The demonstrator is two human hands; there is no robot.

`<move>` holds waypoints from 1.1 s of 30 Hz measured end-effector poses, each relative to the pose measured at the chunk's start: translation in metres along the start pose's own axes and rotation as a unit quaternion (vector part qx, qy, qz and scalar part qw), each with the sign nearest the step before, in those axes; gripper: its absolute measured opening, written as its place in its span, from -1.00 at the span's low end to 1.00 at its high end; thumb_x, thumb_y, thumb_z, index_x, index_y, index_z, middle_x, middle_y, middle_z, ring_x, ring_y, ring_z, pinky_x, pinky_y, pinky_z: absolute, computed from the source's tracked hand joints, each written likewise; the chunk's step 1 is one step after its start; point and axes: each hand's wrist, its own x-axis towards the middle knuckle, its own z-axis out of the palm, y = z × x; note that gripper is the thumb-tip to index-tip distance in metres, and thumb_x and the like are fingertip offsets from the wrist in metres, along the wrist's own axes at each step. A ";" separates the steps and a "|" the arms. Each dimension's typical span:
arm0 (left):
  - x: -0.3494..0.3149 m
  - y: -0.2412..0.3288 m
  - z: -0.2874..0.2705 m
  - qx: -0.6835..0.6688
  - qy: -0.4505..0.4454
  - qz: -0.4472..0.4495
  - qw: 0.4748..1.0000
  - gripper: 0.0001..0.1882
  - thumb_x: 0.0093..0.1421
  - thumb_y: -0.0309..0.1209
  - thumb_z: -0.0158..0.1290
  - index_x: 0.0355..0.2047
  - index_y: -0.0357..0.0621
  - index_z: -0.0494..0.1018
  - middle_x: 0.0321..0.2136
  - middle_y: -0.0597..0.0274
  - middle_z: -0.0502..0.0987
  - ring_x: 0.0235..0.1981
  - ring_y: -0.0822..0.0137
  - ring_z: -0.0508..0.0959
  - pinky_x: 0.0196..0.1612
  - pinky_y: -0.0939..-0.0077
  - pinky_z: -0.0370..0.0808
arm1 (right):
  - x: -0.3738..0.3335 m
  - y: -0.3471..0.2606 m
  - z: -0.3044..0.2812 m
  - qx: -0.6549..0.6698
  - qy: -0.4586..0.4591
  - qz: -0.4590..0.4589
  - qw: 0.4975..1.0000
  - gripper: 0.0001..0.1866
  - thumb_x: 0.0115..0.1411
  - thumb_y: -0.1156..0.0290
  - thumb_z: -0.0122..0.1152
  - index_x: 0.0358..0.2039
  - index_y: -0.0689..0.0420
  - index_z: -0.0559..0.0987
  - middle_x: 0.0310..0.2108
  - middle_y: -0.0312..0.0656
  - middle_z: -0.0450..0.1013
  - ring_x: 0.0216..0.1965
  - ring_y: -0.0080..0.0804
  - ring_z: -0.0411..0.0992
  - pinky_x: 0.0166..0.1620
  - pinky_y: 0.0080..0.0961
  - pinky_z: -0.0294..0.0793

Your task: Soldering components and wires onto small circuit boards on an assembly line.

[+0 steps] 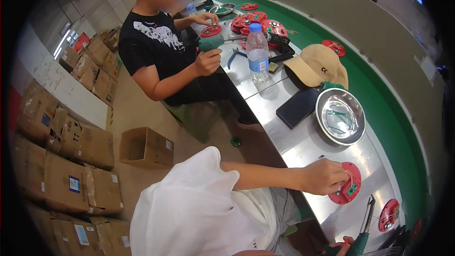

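On the metal bench lies a round red disc (342, 196) bearing a small green circuit board (351, 189) and pale thin wires. My left hand (324, 176) reaches over the disc's left side, fingers pinched together at its surface; what is between the fingertips is hidden. At the lower edge my right hand (342, 246), partly cut off, is wrapped round the handle of a green soldering gun (361, 242). The gun's thin metal tip points up, near the disc but apart from it. Another red disc (389, 215) with wires lies to the right.
A metal bowl (323, 129) with green wires, a black phone (297, 109), a tan cap (315, 65) and a water bottle (257, 59) stand farther along the bench. A co-worker (159, 52) holds a similar green tool. Cardboard boxes (66, 180) are stacked at left.
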 end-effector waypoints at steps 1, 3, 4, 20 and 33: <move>-0.001 0.001 0.002 -0.008 0.005 -0.012 1.000 -0.79 -0.07 -0.58 0.13 -0.35 -0.20 0.47 -0.53 0.20 0.47 -0.50 0.18 0.51 -0.46 0.29 0.47 | 0.000 -0.004 -0.001 -0.070 0.006 0.015 0.997 -0.63 0.28 0.31 0.27 -0.22 0.48 0.58 -0.46 0.01 0.54 -0.65 -0.32 0.37 -0.57 -0.43 0.35; -0.001 0.001 0.004 -0.017 0.015 -0.019 1.000 -0.77 -0.07 -0.59 0.13 -0.33 -0.20 0.48 -0.52 0.19 0.48 -0.49 0.17 0.52 -0.45 0.28 0.48 | 0.001 -0.008 -0.006 -0.210 0.023 0.046 0.976 -0.61 0.26 0.23 0.28 -0.31 0.42 0.62 -0.47 -0.06 0.54 -0.59 -0.33 0.40 -0.52 -0.42 0.36; 0.000 0.001 0.004 -0.022 0.004 -0.028 0.999 -0.76 -0.06 -0.60 0.14 -0.31 -0.19 0.49 -0.52 0.18 0.49 -0.48 0.16 0.52 -0.43 0.28 0.49 | 0.001 -0.009 -0.008 -0.212 0.024 0.039 0.976 -0.61 0.26 0.23 0.28 -0.31 0.42 0.62 -0.47 -0.06 0.54 -0.59 -0.33 0.40 -0.52 -0.42 0.36; -0.002 0.007 0.005 0.074 -0.071 -0.038 0.994 -0.77 -0.06 -0.56 0.17 -0.32 -0.23 0.51 -0.36 0.17 0.55 -0.39 0.15 0.57 -0.36 0.29 0.54 | -0.019 -0.005 -0.024 -0.077 -0.026 0.101 0.992 -0.69 0.31 0.35 0.12 -0.06 0.32 0.50 -0.24 -0.12 0.53 -0.62 -0.49 0.40 -0.50 -0.58 0.37; 0.007 0.000 0.006 -0.025 0.010 -0.076 0.997 -0.86 0.08 -0.62 0.22 -0.32 -0.27 0.56 -0.36 0.11 0.56 -0.54 0.29 0.54 -0.50 0.49 0.43 | -0.012 -0.011 0.003 -0.040 -0.080 0.064 0.994 -0.62 0.20 0.36 0.21 -0.13 0.46 0.55 -0.33 -0.04 0.56 -0.57 -0.42 0.44 -0.50 -0.51 0.38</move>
